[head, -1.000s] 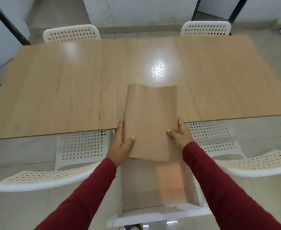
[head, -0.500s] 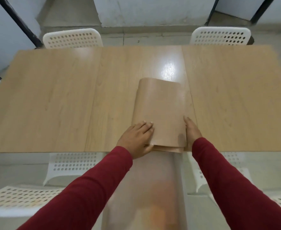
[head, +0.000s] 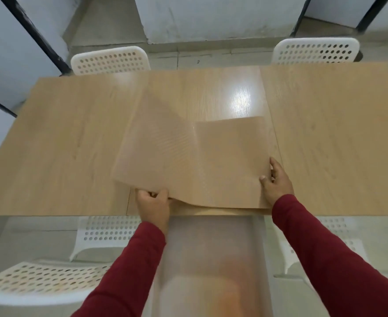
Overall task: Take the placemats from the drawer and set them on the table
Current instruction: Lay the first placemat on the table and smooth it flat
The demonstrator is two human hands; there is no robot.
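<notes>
A stack of thin tan placemats lies on the wooden table near its front edge. My left hand grips the near left corner of the top placemat and lifts it, swung out to the left and blurred by motion. My right hand holds the stack at its near right edge, thumb on top. The open drawer shows blurred below the table's front edge, between my red sleeves.
White perforated chairs stand around the table: two at the far side and two at the near side. The table ends at its front edge just before my wrists. Dark posts and white walls lie beyond.
The stack went from above the drawer onto the table. My left hand has since taken the top placemat's corner and pulled it up and to the left; the right hand stays on the stack.
</notes>
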